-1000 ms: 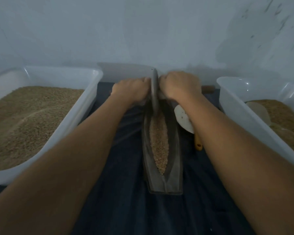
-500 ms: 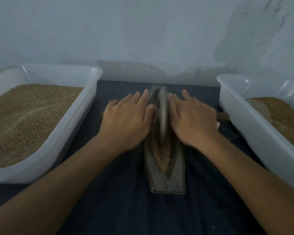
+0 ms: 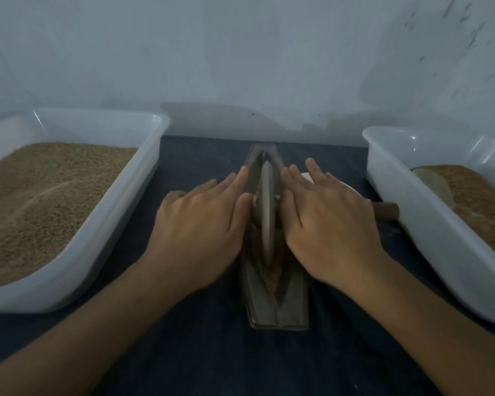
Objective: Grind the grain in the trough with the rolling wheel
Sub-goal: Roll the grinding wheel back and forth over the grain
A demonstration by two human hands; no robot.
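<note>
dark blue cloth (image 3: 200, 364) under a metal trough (image 3: 279, 312), flanked by two white tubs (image 3: 103, 235) (image 3: 429, 252) (both holding grain)

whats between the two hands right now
In the head view, the rolling wheel stands on edge in the trough between the left hand and right hand.

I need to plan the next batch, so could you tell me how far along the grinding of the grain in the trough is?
Done: the trough is loaded and the rolling wheel stands in it. In hand: the left hand and right hand lie flat with straight fingers either side of the wheel, apparently on its axle, mid-trough. Left: the grain at the near end looks coarse, so more passes seem needed.
</note>
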